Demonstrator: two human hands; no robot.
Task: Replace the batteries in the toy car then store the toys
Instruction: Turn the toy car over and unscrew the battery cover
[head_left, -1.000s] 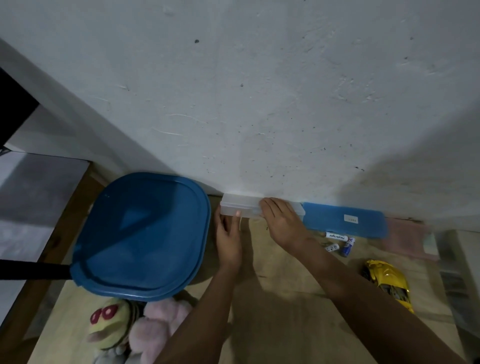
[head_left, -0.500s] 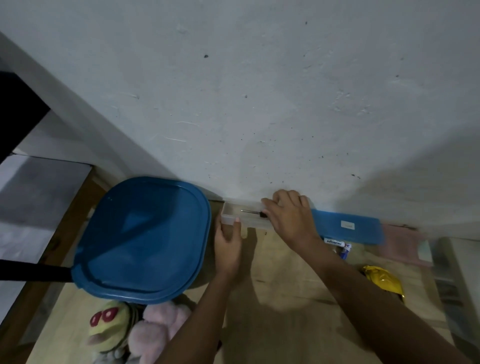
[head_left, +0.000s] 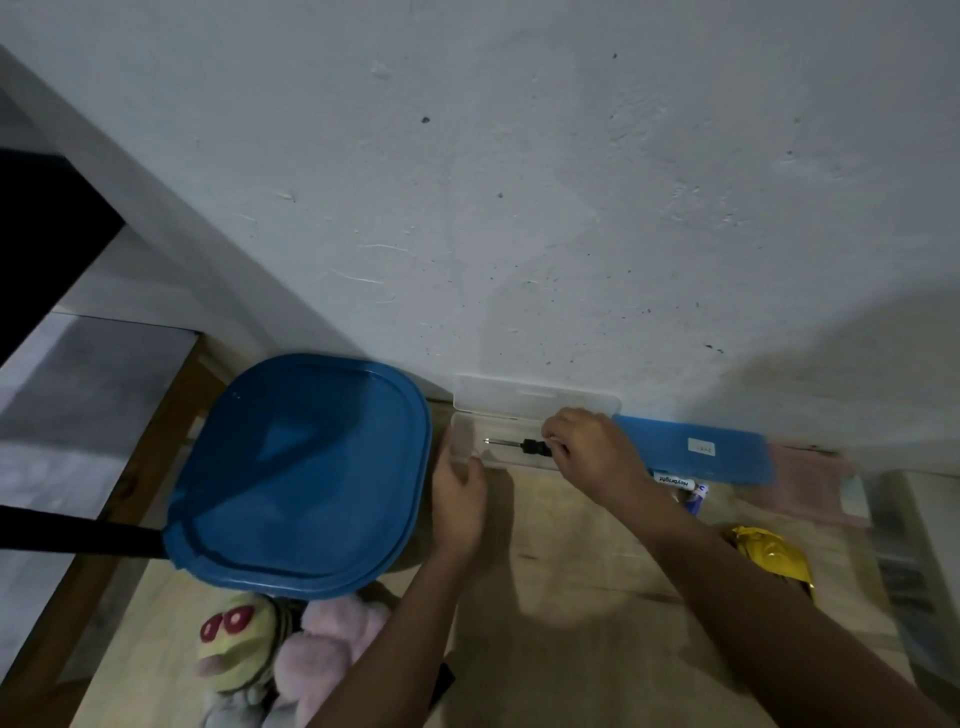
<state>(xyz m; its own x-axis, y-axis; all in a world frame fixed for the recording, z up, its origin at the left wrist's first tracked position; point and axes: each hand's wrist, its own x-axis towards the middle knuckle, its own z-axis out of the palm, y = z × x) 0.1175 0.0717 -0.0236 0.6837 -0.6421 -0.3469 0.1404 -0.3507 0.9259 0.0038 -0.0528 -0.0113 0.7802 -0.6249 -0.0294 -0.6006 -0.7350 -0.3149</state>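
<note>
A clear plastic case (head_left: 464, 439) lies against the wall with its lid up. A small screwdriver (head_left: 511, 445) rests inside it. My right hand (head_left: 592, 451) has its fingertips closed on the screwdriver's black handle. My left hand (head_left: 460, 501) steadies the case's front left corner. A yellow toy car (head_left: 771, 558) lies at the right on the wooden table. Loose batteries (head_left: 680, 486) lie beside my right wrist. Plush toys (head_left: 275, 660), one yellow-green and one pink, sit at the bottom left.
A big blue-lidded tub (head_left: 296, 467) stands left of the case. A blue flat case (head_left: 691, 449) and a pink one (head_left: 810, 486) lie along the wall to the right. The table's left edge (head_left: 140, 462) drops away.
The clear case was shut a second ago; its lid is now up. My right hand moved from the lid to the screwdriver inside.
</note>
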